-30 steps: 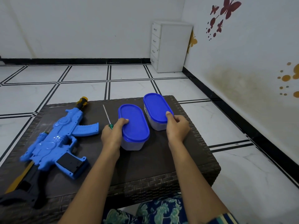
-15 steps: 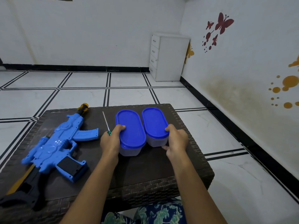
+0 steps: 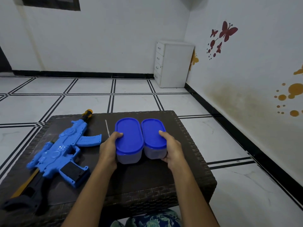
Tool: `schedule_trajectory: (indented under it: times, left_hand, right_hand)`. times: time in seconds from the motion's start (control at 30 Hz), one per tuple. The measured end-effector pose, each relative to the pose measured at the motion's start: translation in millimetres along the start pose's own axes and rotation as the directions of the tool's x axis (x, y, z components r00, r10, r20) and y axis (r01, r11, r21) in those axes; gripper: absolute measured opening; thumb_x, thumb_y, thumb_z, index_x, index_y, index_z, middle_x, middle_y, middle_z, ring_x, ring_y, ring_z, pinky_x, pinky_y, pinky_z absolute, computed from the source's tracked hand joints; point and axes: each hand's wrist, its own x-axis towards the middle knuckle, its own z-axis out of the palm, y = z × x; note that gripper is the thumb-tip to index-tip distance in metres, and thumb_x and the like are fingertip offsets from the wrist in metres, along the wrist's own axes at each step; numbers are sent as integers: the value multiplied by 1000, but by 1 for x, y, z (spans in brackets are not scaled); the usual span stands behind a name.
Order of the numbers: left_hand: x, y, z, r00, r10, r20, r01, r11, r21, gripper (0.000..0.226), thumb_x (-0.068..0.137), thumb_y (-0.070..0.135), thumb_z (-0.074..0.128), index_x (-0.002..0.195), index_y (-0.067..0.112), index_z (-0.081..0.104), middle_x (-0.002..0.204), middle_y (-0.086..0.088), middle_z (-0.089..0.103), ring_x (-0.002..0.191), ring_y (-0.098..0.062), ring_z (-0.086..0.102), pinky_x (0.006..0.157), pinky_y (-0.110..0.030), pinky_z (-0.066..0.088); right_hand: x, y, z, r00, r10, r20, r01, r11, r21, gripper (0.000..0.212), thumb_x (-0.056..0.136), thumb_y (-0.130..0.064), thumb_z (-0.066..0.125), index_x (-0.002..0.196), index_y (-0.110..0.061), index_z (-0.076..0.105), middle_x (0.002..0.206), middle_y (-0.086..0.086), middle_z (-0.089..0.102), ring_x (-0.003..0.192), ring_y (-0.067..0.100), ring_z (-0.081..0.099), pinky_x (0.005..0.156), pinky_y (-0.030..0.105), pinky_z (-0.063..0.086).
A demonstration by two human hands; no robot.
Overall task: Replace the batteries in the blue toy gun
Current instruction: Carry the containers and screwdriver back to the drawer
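The blue toy gun [image 3: 62,149] lies on its side at the left of the dark wicker table [image 3: 147,181], orange muzzle pointing away. Two clear oval containers with blue lids stand side by side in the middle. My left hand [image 3: 109,148] grips the left container [image 3: 128,141], thumb on its lid. My right hand [image 3: 171,148] grips the right container [image 3: 153,136] the same way. A thin screwdriver [image 3: 107,127] lies between the gun and the containers, its handle hidden behind my left hand.
A black and yellow toy part [image 3: 21,194] lies under the gun at the table's near left corner. A white drawer cabinet [image 3: 173,63] stands in the far corner of the tiled floor. The right wall runs close to the table.
Both hands have drawn the two containers together and nearer to me; they now stand side by side, almost touching. The camera has tilted up.
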Motion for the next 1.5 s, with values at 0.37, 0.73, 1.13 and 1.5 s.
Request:
schedule_trajectory:
  times: [0.37,0.73,1.13,1.5]
  left_hand:
    - [8,9,-12,998,-22,57,19,999,46,37,69,21,77,101,5,69,101,-13,74,93,-32,70,78,-44,55]
    - [87,124,42,978,109,180,-119,992,44,25,76,20,74,96,6,68,98,-11,73,89,-30,69,71,-41,54]
    - [31,276,73,995,-8,101,7,1000,13,61,53,32,82,106,6,68,110,-14,71,104,-35,67,87,-48,53]
    - [-104,416,66,990,-140,-3,139,986,-89,51,59,28,78,106,10,67,118,-16,68,111,-40,62,88,-51,51]
  right_hand:
    - [10,17,11,982,-170,-82,174,984,48,20,85,-36,72,97,-21,70,98,-2,72,91,15,68,72,30,56]
    - [79,-82,67,928,-370,37,367,928,72,7,93,-28,65,94,-23,69,92,-6,74,91,18,71,77,41,59]
    - [-2,-226,116,977,-159,144,170,983,-74,30,100,-33,52,128,-22,53,122,1,61,111,23,63,87,51,58]
    - [-134,-370,145,943,112,314,-72,988,-135,35,92,-21,65,124,-19,51,123,5,62,107,27,65,77,48,61]
